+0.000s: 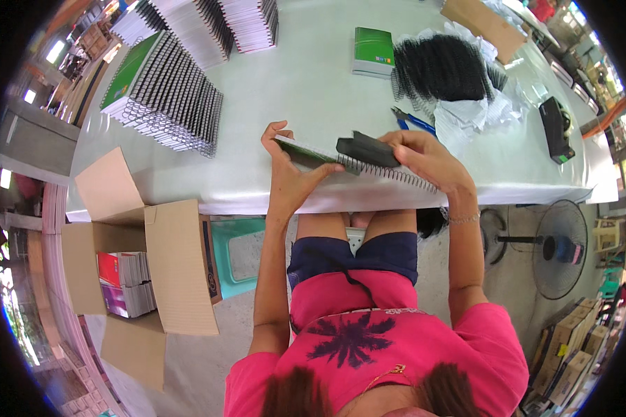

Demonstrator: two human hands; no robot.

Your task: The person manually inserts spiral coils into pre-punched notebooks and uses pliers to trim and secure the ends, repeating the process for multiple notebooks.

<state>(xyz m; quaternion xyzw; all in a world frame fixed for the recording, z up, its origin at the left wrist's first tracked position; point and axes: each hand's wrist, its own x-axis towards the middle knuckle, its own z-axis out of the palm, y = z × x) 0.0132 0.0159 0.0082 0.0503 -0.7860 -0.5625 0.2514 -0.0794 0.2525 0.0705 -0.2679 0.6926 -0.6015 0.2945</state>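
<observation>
Near the table's front edge, my left hand [293, 172] grips a thin green-covered notebook [306, 154] by its end, thumb along the near side and fingers round the far side. A black wire coil [407, 178] runs along the notebook's near edge and sticks out past it to the right. My right hand [428, 158] is closed on a dark, flat-sided block [366, 149], which lies over the coil. What kind of tool the block is, I cannot tell. Blue-handled pliers [416, 121] lie on the table just beyond my right hand.
Spiral-bound notebooks [170, 94] stand stacked at the left. A pile of black coils [442, 69] lies beside green notebooks [373, 52] and crumpled paper [476, 118]. A black tape dispenser [556, 130] sits at right. Below are an open carton [181, 271] and a fan [560, 247].
</observation>
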